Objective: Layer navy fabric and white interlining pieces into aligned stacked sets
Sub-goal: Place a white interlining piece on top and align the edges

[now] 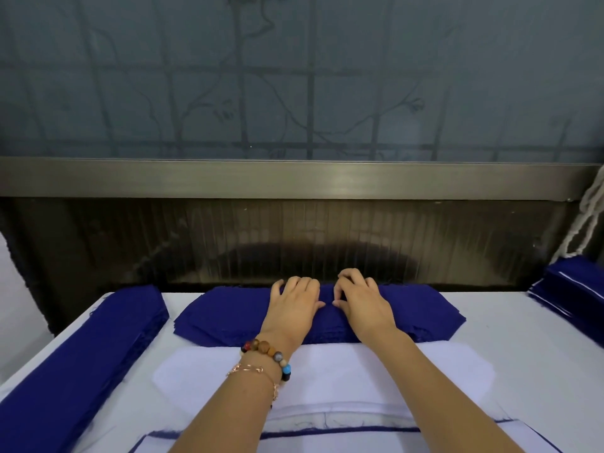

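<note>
A stack of navy fabric pieces (222,317) with angled ends lies across the far side of the table. My left hand (294,304) rests on top of it with the fingers spread toward the far edge. My right hand (361,300) is beside it on the same stack, fingers curled, thumb and fingertips pinching at the top navy layer. Just in front of the stack lies a white interlining piece (327,371) of the same shape. Nearer to me is a layered set (327,433) with white on top and navy edges showing.
A long pile of navy fabric (81,364) runs along the table's left side. Another navy stack with thin white edges (568,295) sits at the far right. A dark panel and metal rail (294,178) close off the table's far edge.
</note>
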A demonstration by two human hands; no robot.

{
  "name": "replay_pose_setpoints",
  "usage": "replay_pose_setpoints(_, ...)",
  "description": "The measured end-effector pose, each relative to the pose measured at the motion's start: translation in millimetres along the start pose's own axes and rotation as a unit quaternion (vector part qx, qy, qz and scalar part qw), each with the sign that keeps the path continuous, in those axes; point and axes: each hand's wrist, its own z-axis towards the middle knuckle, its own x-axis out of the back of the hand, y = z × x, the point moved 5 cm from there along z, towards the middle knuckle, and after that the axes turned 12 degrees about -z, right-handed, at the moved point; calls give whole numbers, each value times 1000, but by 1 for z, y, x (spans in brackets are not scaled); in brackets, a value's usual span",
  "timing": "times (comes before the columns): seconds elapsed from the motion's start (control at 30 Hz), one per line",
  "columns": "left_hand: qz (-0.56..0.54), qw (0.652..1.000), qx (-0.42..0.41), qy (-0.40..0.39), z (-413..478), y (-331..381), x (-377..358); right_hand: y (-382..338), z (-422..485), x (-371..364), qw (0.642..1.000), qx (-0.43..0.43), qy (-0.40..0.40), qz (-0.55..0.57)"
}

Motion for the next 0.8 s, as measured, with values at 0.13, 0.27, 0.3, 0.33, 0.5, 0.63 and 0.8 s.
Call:
replay_pose_setpoints(0.13,11,1000,-1,5,0,0,0,-1,0,-2,1000,13,22,-4)
replay_pose_setpoints(0.27,-19,1000,-11,18,-1,-2,2,1,-4,-2,999,10,45,-7)
replay_pose_setpoints(0.3,-32,999,-14,18,-1,-2,2,1,-4,-2,998,12,53,-9)
replay_pose_setpoints(0.33,-44,999,-14,13,-1,-2,2,1,-5,-1,998,14,61,-7)
replay_pose_setpoints(0.5,4,999,-31,7,-2,2,1,4,-10,2,995,-20,74,56)
replay_pose_setpoints(0.63,45,998,-40,29,-3,5,6,10,-10,-1,994,-46,70,76)
replay_pose_setpoints(0.8,93,996,-12,-13,0,-2,25,16,-10,1,998,-40,44,27)
